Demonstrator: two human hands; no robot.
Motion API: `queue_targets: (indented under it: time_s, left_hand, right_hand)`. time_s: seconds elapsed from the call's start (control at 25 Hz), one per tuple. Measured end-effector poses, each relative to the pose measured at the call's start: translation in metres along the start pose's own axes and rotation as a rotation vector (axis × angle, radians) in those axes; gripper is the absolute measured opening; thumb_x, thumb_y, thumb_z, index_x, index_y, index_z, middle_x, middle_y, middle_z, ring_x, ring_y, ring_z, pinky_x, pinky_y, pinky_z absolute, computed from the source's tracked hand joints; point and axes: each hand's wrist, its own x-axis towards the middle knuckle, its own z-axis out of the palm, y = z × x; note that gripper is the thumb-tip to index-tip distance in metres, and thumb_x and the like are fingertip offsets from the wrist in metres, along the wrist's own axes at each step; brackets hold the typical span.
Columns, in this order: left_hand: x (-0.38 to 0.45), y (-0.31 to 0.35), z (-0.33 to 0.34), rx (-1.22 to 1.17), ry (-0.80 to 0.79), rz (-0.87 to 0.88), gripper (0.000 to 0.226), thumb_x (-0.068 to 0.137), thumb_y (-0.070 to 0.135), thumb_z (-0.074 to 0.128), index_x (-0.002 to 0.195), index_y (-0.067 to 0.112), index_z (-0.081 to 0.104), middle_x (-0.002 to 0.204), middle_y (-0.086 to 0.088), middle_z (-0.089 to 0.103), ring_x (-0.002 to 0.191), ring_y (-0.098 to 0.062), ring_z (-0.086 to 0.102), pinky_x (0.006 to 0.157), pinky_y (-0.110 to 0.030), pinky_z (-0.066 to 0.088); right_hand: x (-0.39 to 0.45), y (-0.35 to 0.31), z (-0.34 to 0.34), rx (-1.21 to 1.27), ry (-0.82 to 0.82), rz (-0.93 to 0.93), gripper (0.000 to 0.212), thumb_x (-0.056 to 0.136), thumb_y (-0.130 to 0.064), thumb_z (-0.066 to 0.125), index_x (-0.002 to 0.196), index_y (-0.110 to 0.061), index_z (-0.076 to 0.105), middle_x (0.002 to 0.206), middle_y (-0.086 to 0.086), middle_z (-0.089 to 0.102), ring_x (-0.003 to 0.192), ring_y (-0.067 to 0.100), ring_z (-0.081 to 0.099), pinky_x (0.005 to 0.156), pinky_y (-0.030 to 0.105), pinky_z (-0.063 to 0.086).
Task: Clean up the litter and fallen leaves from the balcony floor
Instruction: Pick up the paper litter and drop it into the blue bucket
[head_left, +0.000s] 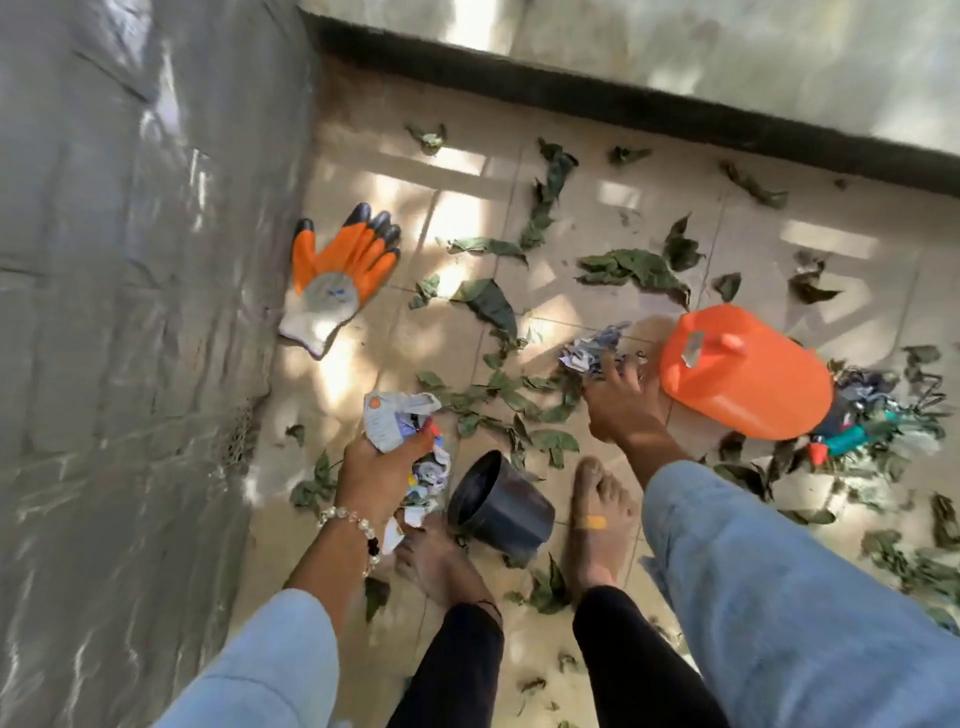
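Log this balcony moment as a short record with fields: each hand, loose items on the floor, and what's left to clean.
left hand: left hand grips crumpled paper litter
right hand: right hand reaches onto paper scraps on the floor
tipped items: black pot and orange jug, both on their sides
other: orange work glove lying by the wall
remaining: fallen leaves scattered over the tiles

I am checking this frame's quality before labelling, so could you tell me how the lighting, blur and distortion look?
Head view: dappled sunlight leaves bright patches on the floor tiles; the grey wall at left is streaked with motion blur; wide-angle distortion bends the dark wall base; the orange glove and the left hand holding crumpled paper remain fairly sharp.
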Motion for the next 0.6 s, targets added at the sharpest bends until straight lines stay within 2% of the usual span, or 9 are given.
queue_targets:
  time_s: [0.08, 0.2, 0.28, 0.36, 0.4, 0.44, 0.52, 0.56, 0.6]
  left_hand:
    - [0.001, 0.001, 0.001, 0.024, 0.036, -0.016, 0.023, 0.083, 0.012, 0.073, 0.106, 0.011, 0.070, 0.099, -0.007, 0.072, 0.094, -0.026, 0.067, 0.089, -0.042, 0.053]
    - [-0.017, 0.014, 0.005, 0.086, 0.088, -0.049, 0.019, 0.082, 0.016, 0.075, 0.100, 0.013, 0.069, 0.095, -0.009, 0.071, 0.087, -0.026, 0.067, 0.083, -0.037, 0.055]
    - [-0.044, 0.035, 0.010, 0.146, 0.072, -0.038, 0.015, 0.081, 0.017, 0.076, 0.094, 0.015, 0.069, 0.093, -0.009, 0.071, 0.086, -0.025, 0.067, 0.081, -0.035, 0.054]
    - [-0.077, 0.064, 0.019, 0.219, 0.014, -0.009, 0.016, 0.076, 0.022, 0.081, 0.086, 0.020, 0.070, 0.090, -0.007, 0.071, 0.087, -0.024, 0.067, 0.083, -0.036, 0.054]
    - [-0.099, 0.083, 0.024, 0.270, -0.030, 0.022, 0.021, 0.069, 0.029, 0.084, 0.084, 0.023, 0.070, 0.089, -0.005, 0.072, 0.087, -0.024, 0.068, 0.085, -0.038, 0.055]
    - [-0.122, 0.102, 0.028, 0.314, -0.076, 0.053, 0.029, 0.061, 0.037, 0.084, 0.083, 0.025, 0.072, 0.091, -0.004, 0.073, 0.089, -0.025, 0.069, 0.087, -0.041, 0.055]
    - [-0.171, 0.143, 0.039, 0.374, -0.176, 0.141, 0.041, 0.054, 0.043, 0.079, 0.091, 0.024, 0.074, 0.096, -0.002, 0.074, 0.094, -0.024, 0.069, 0.089, -0.043, 0.054]
    - [-0.203, 0.167, 0.046, 0.400, -0.204, 0.183, 0.038, 0.061, 0.035, 0.078, 0.096, 0.021, 0.074, 0.098, -0.002, 0.073, 0.095, -0.023, 0.068, 0.089, -0.038, 0.053]
    - [-0.238, 0.194, 0.052, 0.423, -0.224, 0.213, 0.031, 0.070, 0.023, 0.077, 0.100, 0.016, 0.073, 0.097, -0.003, 0.071, 0.094, -0.022, 0.066, 0.086, -0.033, 0.051]
  right_hand:
    - [0.005, 0.003, 0.004, -0.020, 0.046, -0.036, 0.049, 0.089, -0.006, 0.047, 0.137, -0.016, 0.044, 0.160, 0.010, 0.001, 0.146, 0.039, -0.001, 0.111, 0.064, 0.005]
    - [-0.019, 0.004, -0.001, 0.210, 0.254, -0.013, 0.034, 0.091, -0.013, 0.050, 0.125, -0.010, 0.054, 0.147, 0.013, 0.037, 0.137, 0.032, 0.030, 0.108, 0.050, 0.030]
    - [-0.057, 0.006, -0.018, 0.514, 0.456, -0.009, 0.020, 0.089, -0.019, 0.059, 0.107, -0.011, 0.063, 0.116, 0.012, 0.061, 0.113, 0.030, 0.053, 0.090, 0.039, 0.043]
    - [-0.110, 0.012, -0.043, 0.985, 0.551, -0.052, 0.009, 0.079, -0.016, 0.073, 0.083, -0.015, 0.064, 0.085, 0.004, 0.067, 0.084, 0.024, 0.062, 0.075, 0.037, 0.046]
    - [-0.142, 0.018, -0.059, 1.235, 0.554, -0.061, 0.018, 0.075, -0.010, 0.076, 0.076, -0.017, 0.059, 0.075, -0.001, 0.064, 0.073, 0.018, 0.061, 0.070, 0.036, 0.047]
    - [-0.177, 0.025, -0.073, 1.439, 0.544, -0.055, 0.025, 0.074, -0.004, 0.076, 0.076, -0.019, 0.056, 0.070, -0.005, 0.059, 0.066, 0.012, 0.057, 0.067, 0.035, 0.047]
    - [-0.254, 0.041, -0.110, 1.709, 0.525, -0.050, 0.036, 0.076, 0.000, 0.074, 0.102, -0.015, 0.053, 0.068, -0.005, 0.054, 0.060, 0.007, 0.052, 0.062, 0.031, 0.047]
    - [-0.295, 0.050, -0.129, 1.813, 0.487, -0.069, 0.049, 0.079, 0.001, 0.071, 0.119, -0.016, 0.049, 0.067, -0.006, 0.053, 0.059, 0.005, 0.052, 0.058, 0.027, 0.047]
    - [-0.336, 0.060, -0.146, 1.910, 0.462, -0.092, 0.055, 0.082, 0.004, 0.066, 0.128, -0.018, 0.046, 0.066, -0.007, 0.053, 0.056, 0.003, 0.053, 0.055, 0.022, 0.047]
